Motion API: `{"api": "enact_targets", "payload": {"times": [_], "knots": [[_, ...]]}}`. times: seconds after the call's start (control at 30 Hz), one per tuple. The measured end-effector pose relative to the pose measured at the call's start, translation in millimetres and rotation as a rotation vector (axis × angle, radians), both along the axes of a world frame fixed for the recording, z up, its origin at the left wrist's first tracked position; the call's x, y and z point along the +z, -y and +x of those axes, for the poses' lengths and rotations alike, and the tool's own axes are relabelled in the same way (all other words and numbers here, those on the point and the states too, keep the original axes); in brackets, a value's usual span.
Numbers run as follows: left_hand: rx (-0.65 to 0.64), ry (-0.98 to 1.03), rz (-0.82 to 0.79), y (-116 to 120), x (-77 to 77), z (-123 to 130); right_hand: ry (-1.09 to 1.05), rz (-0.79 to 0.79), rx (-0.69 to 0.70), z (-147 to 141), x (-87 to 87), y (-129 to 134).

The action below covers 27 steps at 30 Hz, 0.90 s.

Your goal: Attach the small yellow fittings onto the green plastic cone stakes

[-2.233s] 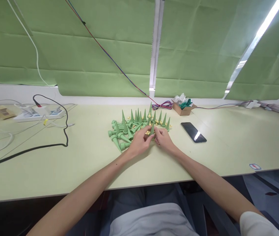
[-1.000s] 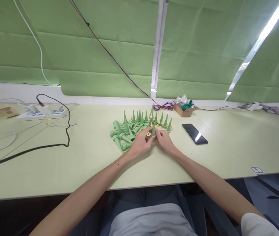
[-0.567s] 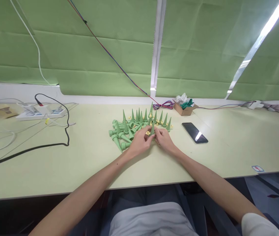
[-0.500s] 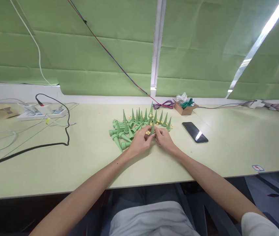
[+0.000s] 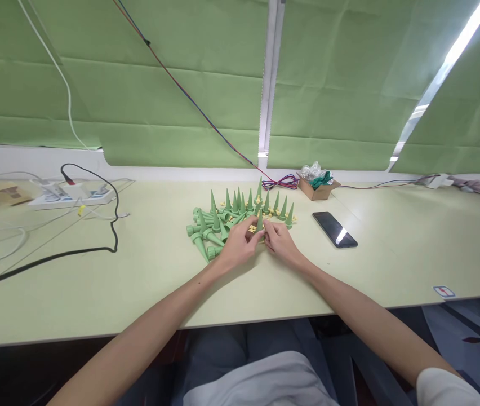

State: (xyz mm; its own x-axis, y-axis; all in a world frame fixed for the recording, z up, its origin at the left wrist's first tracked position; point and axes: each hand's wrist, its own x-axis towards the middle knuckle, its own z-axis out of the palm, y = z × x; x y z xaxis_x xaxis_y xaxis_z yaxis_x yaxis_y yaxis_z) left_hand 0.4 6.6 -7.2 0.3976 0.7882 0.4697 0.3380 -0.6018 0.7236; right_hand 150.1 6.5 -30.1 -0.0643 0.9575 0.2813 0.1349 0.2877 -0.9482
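Observation:
Between my two hands a green plastic watering spike (image 5: 260,220) stands with its point up. The thumb and fingers of my left hand (image 5: 239,245) are closed around its lower part. My right hand (image 5: 282,242) is closed, its fingertips pinched together against the spike's right side; whatever they hold is hidden. Small yellow plastic pieces (image 5: 252,228) show by the left fingers. Several upright spikes (image 5: 289,215) with yellow pieces at their bases stand in rows just behind my hands. On the left, more spikes (image 5: 199,246) lie in a loose heap.
A black phone (image 5: 334,229) lies to the right. Behind it stands a small cardboard box (image 5: 316,191) with clear plastic and green material, beside a coil of red and blue wire (image 5: 282,181). At the left are a white power strip (image 5: 71,197) and a black cable (image 5: 54,263).
The view has shifted slightly. My right fingertips have moved a little on the spike's side, while my left hand keeps its hold.

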Motion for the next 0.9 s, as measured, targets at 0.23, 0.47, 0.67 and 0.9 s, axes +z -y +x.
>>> {"api": "enact_targets", "payload": {"times": [0.23,0.47,0.67,0.9], "knots": [[-0.005,-0.047,0.137,0.7,-4.0,1.0,-0.031,-0.073,0.025,3.2,-3.8,-4.5],[-0.125,-0.129,0.288,-4.2,-8.0,-2.9,-0.186,-0.231,0.071,1.0,-5.7,-5.4],[-0.088,-0.09,0.224,-2.2,-7.8,-1.6,-0.154,-0.212,0.025,-0.9,-1.1,-0.7],[-0.041,-0.045,0.116,1.7,-2.6,0.2,0.012,-0.073,-0.029,1.7,-4.2,-3.3]]}}
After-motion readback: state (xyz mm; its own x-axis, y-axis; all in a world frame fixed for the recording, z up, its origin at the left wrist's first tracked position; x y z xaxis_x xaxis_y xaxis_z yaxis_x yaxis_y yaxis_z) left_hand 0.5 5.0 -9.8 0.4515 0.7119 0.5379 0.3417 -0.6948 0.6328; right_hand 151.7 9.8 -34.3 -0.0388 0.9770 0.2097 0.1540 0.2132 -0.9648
